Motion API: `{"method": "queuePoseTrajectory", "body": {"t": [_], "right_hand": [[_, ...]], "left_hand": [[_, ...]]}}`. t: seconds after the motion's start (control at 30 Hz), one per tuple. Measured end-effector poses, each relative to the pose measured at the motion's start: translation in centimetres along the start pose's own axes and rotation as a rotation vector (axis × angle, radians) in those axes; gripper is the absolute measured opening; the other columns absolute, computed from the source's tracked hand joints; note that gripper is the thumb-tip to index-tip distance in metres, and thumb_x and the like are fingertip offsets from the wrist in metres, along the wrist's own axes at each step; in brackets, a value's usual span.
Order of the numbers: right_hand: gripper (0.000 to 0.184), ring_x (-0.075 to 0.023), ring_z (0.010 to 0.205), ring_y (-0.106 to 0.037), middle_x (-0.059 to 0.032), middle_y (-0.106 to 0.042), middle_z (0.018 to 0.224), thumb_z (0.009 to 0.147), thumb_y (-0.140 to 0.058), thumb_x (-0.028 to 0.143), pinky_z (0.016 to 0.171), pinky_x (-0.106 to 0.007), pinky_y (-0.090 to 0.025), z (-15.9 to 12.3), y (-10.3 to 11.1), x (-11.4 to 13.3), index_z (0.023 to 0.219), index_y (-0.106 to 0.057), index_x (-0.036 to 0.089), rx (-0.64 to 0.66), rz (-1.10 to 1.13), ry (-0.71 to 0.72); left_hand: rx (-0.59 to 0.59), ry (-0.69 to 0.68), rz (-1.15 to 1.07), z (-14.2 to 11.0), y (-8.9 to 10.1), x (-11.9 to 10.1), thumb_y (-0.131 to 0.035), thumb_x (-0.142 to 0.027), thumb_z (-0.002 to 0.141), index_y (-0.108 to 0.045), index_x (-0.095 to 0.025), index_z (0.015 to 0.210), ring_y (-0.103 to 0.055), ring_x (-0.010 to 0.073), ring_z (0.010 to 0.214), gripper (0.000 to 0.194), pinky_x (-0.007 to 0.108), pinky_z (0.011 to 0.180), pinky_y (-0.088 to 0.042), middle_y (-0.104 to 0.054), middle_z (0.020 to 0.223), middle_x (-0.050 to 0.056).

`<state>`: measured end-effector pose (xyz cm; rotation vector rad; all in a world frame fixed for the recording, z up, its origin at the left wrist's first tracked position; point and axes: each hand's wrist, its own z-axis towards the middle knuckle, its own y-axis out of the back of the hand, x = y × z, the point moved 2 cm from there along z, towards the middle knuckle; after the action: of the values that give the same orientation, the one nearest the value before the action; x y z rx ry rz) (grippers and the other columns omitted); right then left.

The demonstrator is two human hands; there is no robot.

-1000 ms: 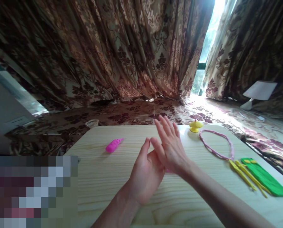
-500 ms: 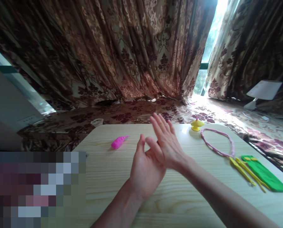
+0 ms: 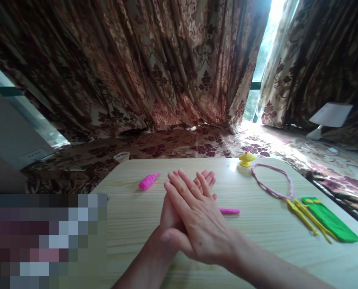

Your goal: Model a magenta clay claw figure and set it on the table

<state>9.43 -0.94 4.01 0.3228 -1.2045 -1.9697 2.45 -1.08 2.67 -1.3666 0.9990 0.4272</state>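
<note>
Hot-pink, clay-looking stuff first: a tapered lump (image 3: pixel 148 182) lies on the left of the desk (image 3: pixel 127 228), thin tail pointing right. Next come my stacked hands, left hand (image 3: pixel 169 214) underneath and mostly hidden, so I can't tell how its fingers are set beyond a few tips peeking out. My right hand (image 3: pixel 199 220) lies across the top, fingers stretched out long, little one splayed off from the rest. Poking out just right of them is the end of a pink roll (image 3: pixel 230 211); I'd guess the rest is sandwiched between my palms, but that's covered. My bet is it's super light, soft, a bit tacky and easy to dent, so flat palms or a gentle pinch near the end beat any hard squeeze. Further right: yellow footed piece (image 3: pixel 246 159) near the far edge, then a pale pink loop (image 3: pixel 291 186), yellow strips (image 3: pixel 302 217) and a green slab (image 3: pixel 332 222).
</note>
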Motion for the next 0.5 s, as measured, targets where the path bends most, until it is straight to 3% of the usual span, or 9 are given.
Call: {"method": "queuePoseTrajectory", "body": {"t": [0.03,0.1,0.2,0.27,0.37,0.5], "right_hand": [[0.069,-0.0247,0.138,-0.004,-0.0058,-0.020,0.149,0.085,-0.040,0.054,0.111,-0.049,-0.003,0.1,0.0,-0.2,0.141,-0.023,0.017,-0.025,-0.019,-0.032],[0.060,-0.0255,0.138,-0.006,-0.0082,-0.022,0.149,0.089,-0.034,0.049,0.110,-0.052,-0.003,0.7,0.2,-1.6,0.139,-0.028,0.017,-0.148,-0.104,-0.264],[0.055,-0.0286,0.136,-0.015,-0.0114,-0.033,0.143,0.091,-0.030,0.049,0.107,-0.056,-0.009,1.7,0.5,-4.2,0.134,-0.037,0.016,-0.164,-0.083,-0.424],[0.048,-0.0267,0.132,-0.026,-0.0098,-0.043,0.137,0.093,-0.027,0.046,0.105,-0.053,-0.019,1.6,1.1,-5.4,0.130,-0.042,0.019,-0.163,0.013,-0.434],[0.035,-0.0221,0.115,-0.047,-0.0075,-0.055,0.122,0.093,-0.036,0.037,0.097,-0.044,-0.035,-0.6,2.2,-6.2,0.121,-0.050,0.022,-0.189,0.089,-0.395],[0.022,-0.0214,0.090,-0.058,-0.0070,-0.064,0.097,0.082,-0.058,0.032,0.082,-0.037,-0.043,-5.1,1.5,-6.0,0.100,-0.063,0.021,0.098,0.033,-0.299]], "left_hand": [[0.018,-0.005,-0.025,-0.1,-0.1,0.0,-0.037,-0.054,0.084,-0.056,-0.029,0.115,-0.038,0.0228,0.127,0.045,0.037,0.099,-0.035,-0.055,0.125,0.002],[0.099,0.044,-0.140,-0.2,-0.3,0.4,-0.035,-0.053,0.085,-0.057,-0.021,0.113,-0.041,0.0244,0.124,0.048,0.038,0.098,-0.037,-0.056,0.124,0.007],[0.131,0.162,-0.324,-0.6,0.2,1.3,-0.040,-0.039,0.088,-0.059,-0.012,0.107,-0.052,0.0226,0.112,0.038,0.038,0.098,-0.038,-0.060,0.114,0.013],[0.066,0.207,-0.352,-0.7,1.2,1.5,-0.048,-0.024,0.085,-0.059,-0.011,0.105,-0.057,0.0190,0.103,0.025,0.035,0.097,-0.040,-0.063,0.106,0.012],[-0.064,0.190,-0.267,-0.8,3.2,0.7,-0.053,-0.012,0.080,-0.058,-0.012,0.105,-0.061,0.0185,0.096,0.026,0.034,0.093,-0.045,-0.063,0.104,0.011],[-0.148,0.076,-0.064,-0.2,5.5,-1.9,-0.052,-0.002,0.072,-0.059,-0.012,0.099,-0.063,0.0160,0.087,0.029,0.034,0.089,-0.048,-0.063,0.095,0.009]]}}
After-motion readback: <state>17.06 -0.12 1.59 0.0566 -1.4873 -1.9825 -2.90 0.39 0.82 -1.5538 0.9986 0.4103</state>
